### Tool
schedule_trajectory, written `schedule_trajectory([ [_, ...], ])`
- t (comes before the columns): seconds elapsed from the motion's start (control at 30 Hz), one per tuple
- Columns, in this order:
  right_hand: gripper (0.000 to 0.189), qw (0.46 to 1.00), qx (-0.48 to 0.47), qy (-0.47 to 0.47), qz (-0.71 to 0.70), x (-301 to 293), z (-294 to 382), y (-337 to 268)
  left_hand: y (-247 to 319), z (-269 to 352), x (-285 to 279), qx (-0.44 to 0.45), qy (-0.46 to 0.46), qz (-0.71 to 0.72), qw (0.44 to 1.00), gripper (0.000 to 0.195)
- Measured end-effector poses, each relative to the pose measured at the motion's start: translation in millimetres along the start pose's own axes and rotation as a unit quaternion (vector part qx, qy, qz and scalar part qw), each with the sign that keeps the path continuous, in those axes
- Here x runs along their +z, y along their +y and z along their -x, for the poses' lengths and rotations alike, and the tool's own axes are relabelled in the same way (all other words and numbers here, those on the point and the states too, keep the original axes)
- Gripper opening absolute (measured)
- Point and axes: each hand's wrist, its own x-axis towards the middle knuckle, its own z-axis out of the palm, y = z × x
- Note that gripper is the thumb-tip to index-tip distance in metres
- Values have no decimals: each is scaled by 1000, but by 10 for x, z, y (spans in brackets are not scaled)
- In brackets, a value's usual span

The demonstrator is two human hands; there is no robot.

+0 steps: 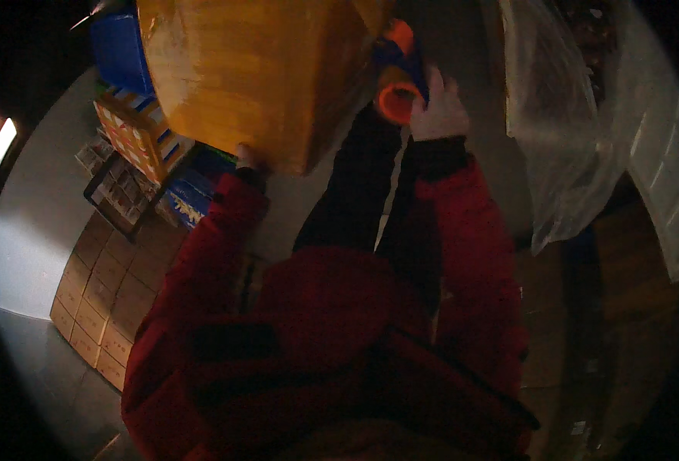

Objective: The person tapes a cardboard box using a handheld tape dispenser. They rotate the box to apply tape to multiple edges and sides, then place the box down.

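A large yellow-orange box (241,69) with a glossy surface fills the upper middle of the view. At its lower edge rests my left hand (246,154), in a red sleeve with a black cuff. Only a small part of that hand shows; its fingers are dark and blurred. To the right of the box, my right hand (442,109) grips what looks like a blue and orange tape dispenser (400,63). Its round orange end (398,104) faces me, close to the box's right side. Blur hides whether the dispenser touches the box.
On the left stand a blue crate (122,55), an orange and white patterned box (129,135), a dark-framed rack (117,193) and stacked brown cartons (94,305). Clear plastic sheeting (570,144) hangs on the right, above more brown cartons (633,322). My dark-trousered legs (357,190) stand beneath.
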Motion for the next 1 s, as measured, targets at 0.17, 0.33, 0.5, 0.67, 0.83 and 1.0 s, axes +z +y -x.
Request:
schedule_trajectory([
  [0.17, 52, 998, 8, -19, 59, 79, 179, 430, -364, 352, 764, -90, -32, -51, 994, 66],
  [0.33, 59, 993, 86, -49, 70, 167, 549, 896, 397, 13, 1436, 442, -244, -470, 724, 42],
  [0.5, 55, 973, -101, 197, 68, 0, -402, 874, 2888, -844, 866, 620, 354, -513, 477, 50],
  [0.67, 52, 995, -48, 83, 25, -543, -1169, 134, 2244, -998, -669, 438, 414, -417, 681, 50],
  [0.83, 52, 997, -41, 38, 54, -355, -971, 272, 936, -919, -1135, 316, 384, -316, 808, 49],
  [1.0, 51, 997, 22, -23, 67, -40, 77, 536, 630, -822, -1174, 278, 391, -279, 832, 49],
])
